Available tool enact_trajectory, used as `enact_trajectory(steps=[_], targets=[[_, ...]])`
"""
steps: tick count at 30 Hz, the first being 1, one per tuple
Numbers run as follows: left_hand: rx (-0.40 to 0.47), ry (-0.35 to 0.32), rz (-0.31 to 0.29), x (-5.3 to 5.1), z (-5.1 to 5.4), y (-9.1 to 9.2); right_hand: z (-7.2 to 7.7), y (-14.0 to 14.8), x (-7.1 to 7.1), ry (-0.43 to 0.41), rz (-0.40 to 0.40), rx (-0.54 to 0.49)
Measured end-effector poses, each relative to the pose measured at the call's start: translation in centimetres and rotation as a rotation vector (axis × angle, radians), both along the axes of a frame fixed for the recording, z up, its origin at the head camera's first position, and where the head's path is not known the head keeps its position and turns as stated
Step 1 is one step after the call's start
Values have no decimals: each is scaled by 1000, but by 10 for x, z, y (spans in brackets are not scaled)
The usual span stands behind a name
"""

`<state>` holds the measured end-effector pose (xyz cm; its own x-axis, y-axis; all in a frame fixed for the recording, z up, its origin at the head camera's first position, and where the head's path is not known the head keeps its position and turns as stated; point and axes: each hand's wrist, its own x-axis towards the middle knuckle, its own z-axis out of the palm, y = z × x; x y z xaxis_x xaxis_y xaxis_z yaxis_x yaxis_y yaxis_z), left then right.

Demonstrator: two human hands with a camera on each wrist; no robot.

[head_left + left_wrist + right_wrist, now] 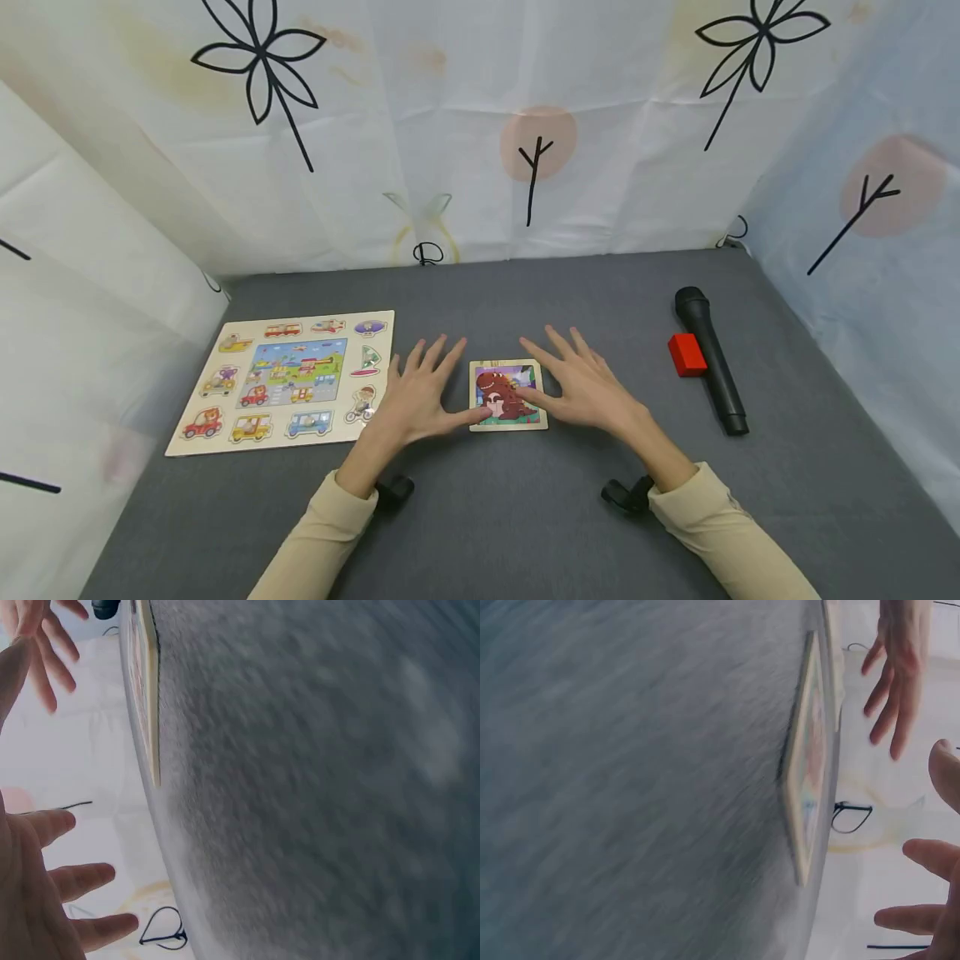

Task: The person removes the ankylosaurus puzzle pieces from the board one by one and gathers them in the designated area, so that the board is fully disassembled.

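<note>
A small square dinosaur puzzle [504, 398] in a pale wooden frame lies flat on the grey table. On its left side my left hand [420, 396] hovers with fingers spread, the thumb reaching over the puzzle's left edge. My right hand [585, 385] is spread on the other side, its thumb over the picture's right part. Both wrist views show the hands raised above the table, apart from the puzzle [807, 772]. Neither hand holds anything. In the left wrist view the puzzle [150, 697] is seen edge-on.
A larger wooden vehicle puzzle board [288, 375] lies left of the left hand. Toward the right, a black microphone [716, 367] lies with a red block [687, 355] against its side. Printed white cloth [465, 192] hangs behind and beside the table.
</note>
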<state>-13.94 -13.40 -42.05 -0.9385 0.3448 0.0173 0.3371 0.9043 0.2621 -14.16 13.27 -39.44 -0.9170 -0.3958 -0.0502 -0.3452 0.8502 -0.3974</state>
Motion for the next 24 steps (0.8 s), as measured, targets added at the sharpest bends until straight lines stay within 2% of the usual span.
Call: enact_trajectory(steps=[9, 14, 19, 24], targets=[[25, -71, -74, -5, -3, 10, 7, -25, -11, 0, 90, -64], [25, -115, -88, -7, -4, 14, 4, -41, -20, -75, 116, -67], [3, -123, -83, -9, -4, 15, -2, -58, -30, -125, 101, -30], [-24, -127, -74, -11, -6, 16, -9, -67, -37, -135, 74, 18]])
